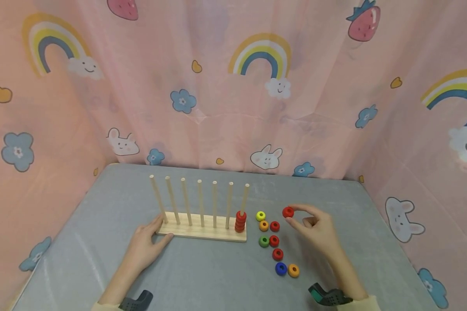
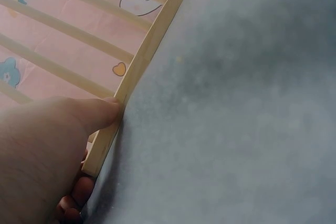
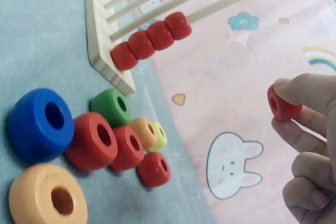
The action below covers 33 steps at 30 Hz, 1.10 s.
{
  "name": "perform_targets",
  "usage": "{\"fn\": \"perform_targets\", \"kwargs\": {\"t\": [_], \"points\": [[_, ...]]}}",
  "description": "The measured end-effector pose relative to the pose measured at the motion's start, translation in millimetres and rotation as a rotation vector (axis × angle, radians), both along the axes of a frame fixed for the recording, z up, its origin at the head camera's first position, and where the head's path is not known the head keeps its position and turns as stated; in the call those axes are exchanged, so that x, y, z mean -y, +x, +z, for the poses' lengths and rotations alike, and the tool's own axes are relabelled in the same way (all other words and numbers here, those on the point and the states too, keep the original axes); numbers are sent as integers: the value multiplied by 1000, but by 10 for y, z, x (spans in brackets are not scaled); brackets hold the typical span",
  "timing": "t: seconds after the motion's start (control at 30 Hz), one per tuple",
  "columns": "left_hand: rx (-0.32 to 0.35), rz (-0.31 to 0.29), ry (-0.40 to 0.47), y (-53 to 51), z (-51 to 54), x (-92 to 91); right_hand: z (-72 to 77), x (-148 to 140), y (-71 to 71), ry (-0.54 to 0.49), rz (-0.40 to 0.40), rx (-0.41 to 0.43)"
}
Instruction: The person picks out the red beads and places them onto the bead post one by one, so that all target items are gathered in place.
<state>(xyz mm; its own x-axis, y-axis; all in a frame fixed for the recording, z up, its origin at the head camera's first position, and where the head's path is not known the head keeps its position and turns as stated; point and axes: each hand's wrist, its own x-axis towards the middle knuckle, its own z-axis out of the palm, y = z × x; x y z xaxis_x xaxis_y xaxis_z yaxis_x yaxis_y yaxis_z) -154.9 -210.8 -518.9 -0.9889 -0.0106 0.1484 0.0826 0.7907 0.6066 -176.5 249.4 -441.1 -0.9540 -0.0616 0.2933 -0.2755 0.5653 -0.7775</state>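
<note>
A wooden peg board (image 1: 206,232) with several upright pegs stands on the table. Its rightmost peg carries a stack of red beads (image 3: 152,41). My left hand (image 1: 143,245) grips the board's left end, the thumb (image 2: 105,111) along the front edge and the other fingers round the end. Off the board's right side, my right hand (image 1: 318,226) pinches a red bead (image 3: 282,103) between thumb and fingertips, held up clear of the table. Loose beads lie between that hand and the board, among them a green bead (image 1: 264,241) and a blue bead (image 1: 281,268).
More loose beads lie there: a yellow bead (image 1: 260,216), an orange bead (image 1: 263,225), another orange bead (image 1: 293,271) nearest me, and several red ones. A grey cloth covers the table (image 1: 202,276). Behind it hangs a pink patterned curtain (image 1: 218,129).
</note>
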Motion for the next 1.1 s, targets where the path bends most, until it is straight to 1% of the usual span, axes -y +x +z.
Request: {"fn": "perform_targets", "kwargs": {"t": [0.17, 0.4, 0.67, 0.9, 1.1], "points": [[-7, 0, 2, -2, -1, -3, 9, 64, -36, -20, 23, -11], [-4, -19, -3, -13, -11, 14, 5, 159, -78, -28, 70, -66], [-5, -18, -7, -13, -15, 14, 29, 288, -111, -23, 83, -67], [-15, -19, -5, -6, -3, 12, 61, 397, -132, -69, 103, -68], [-15, -20, -5, -4, 7, 11, 88, 477, -152, -81, 132, -61]]}}
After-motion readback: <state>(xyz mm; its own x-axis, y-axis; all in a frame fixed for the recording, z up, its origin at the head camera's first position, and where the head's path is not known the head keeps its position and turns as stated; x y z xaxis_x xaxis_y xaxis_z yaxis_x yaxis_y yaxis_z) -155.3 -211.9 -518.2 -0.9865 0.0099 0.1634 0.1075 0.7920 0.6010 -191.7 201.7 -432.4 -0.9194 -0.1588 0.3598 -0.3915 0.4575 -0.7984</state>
